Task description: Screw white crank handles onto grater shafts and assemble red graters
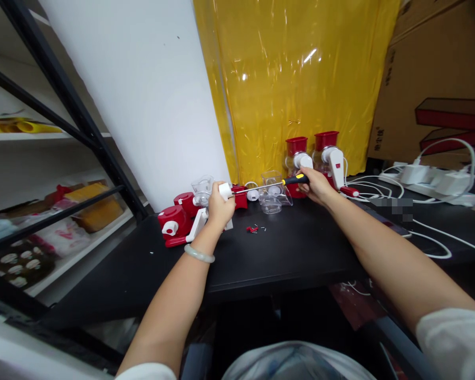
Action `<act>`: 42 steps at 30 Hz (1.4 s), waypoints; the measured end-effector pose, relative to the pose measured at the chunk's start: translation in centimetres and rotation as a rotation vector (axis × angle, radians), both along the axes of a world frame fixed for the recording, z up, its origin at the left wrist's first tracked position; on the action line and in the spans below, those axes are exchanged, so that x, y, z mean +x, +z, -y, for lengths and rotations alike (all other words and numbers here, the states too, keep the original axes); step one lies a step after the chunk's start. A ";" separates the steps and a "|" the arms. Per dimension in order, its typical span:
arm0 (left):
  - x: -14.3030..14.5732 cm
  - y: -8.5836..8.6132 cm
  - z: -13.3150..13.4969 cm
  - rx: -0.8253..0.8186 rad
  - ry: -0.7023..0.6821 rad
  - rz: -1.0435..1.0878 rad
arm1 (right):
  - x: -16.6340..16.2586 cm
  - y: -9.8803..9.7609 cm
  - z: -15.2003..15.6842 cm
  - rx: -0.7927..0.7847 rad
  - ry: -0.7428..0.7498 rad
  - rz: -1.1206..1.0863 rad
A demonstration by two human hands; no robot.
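Screwdriver (288, 180), centre of the frame, longest item in hand; probably light, shaft stiff, handle unlikely to slip; best taken by the handle, where the right hand (314, 184) has its fingers closed around it. White part (224, 191), left of centre; likely light, hard plastic, perhaps slick on its smooth face; best pinched by the sides, the end nearest the tool left clear; the left hand (219, 207) grasps it, fingers wrapped about it.

Appearance: screwdriver has a black handle marked with yellow and a slim metallic shaft, nearly level, pointing left toward the white part; contact at the tip cannot be told; white part short, rounded, partly hidden by fingers; small red pieces (253, 229) lie loose on the black tabletop (296, 248), just below centre.
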State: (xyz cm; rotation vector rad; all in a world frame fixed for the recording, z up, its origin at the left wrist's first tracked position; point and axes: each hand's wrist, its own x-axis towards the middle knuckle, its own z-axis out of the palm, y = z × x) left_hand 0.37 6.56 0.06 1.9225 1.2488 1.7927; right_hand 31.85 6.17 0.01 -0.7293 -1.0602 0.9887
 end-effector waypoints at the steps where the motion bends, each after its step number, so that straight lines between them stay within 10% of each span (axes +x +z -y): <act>1: 0.0 0.0 -0.1 0.003 -0.010 0.003 | -0.1 0.1 0.1 0.009 0.000 -0.026; 19: 0.6 0.2 0.7 -0.185 -0.087 0.014 | -0.5 1.7 -1.3 -0.071 -0.093 -0.180; 28: 1.4 0.6 1.1 -0.366 -0.132 0.115 | 0.2 -1.5 -0.7 0.043 -0.154 0.005; 42: 1.7 0.1 1.1 -0.486 -0.168 0.141 | 0.2 -0.9 0.0 0.041 -0.091 -0.136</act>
